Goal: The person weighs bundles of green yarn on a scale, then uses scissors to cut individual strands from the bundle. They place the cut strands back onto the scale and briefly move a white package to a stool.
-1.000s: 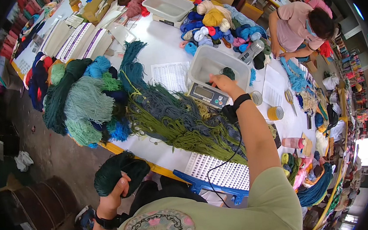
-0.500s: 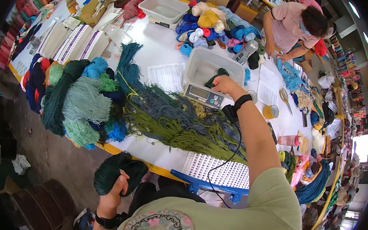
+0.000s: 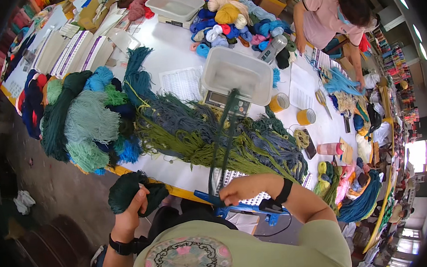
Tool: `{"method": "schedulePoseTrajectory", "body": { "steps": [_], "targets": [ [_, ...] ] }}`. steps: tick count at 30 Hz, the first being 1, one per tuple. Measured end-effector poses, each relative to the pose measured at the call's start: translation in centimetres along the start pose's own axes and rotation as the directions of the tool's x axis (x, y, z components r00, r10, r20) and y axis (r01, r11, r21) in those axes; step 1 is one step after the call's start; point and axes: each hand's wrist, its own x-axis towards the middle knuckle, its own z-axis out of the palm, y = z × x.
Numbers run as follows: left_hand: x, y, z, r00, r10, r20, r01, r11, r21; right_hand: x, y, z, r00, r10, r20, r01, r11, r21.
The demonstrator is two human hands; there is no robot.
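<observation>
- In the lower left of the frame, a dark green yarn bundle (image 3: 122, 195), gripped in the left hand (image 3: 133, 212) with fingers curled around its near side.
- At lower centre, closed fingers of the right hand (image 3: 248, 187) on the bottom end of a dark green yarn loop (image 3: 216, 146), stretched up toward the middle of the frame.
- Top end of the loop in front of the scale (image 3: 215, 98) and white tray (image 3: 236, 74); touching or apart, cannot tell.
- Loop probably very light, limp and soft, apt to swing; best held by an end, all strands gathered.
- Bundle seemingly soft and squashy, hardly fragile; best cupped round its middle, not by loose edge strands.
- Directly below the loop in the frame, olive and grey-blue yarn (image 3: 200, 156), a possible snag.
</observation>
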Motion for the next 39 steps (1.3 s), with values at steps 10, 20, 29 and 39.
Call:
{"method": "schedulePoseTrajectory", "body": {
  "steps": [10,20,29,39],
  "targets": [
    [0.4,-0.2,1.4,0.998,-0.049,-0.029,0.048,0.999,-0.025,3.8,13.5,-12.5,0.280,-0.124,-0.952,-0.743,0.600,-0.297],
    [0.3,-0.5,1.6,0.989,-0.083,-0.120,0.084,0.996,0.008,7.2,13.8,-12.9,0.259,0.036,-0.965,-0.915,0.330,-0.233],
    [2.6,0.9,4.3,0.961,0.034,0.274,-0.031,0.999,-0.013,6.8,-2.8,-2.3,0.409,-0.488,-0.771,-0.005,0.844,-0.537],
    [-0.4,0.0,2.8,0.754,-0.146,0.641,-0.068,0.953,0.297,6.3,-2.9,17.7,0.192,0.079,-0.978,0.509,0.844,0.168]
  ]
}}
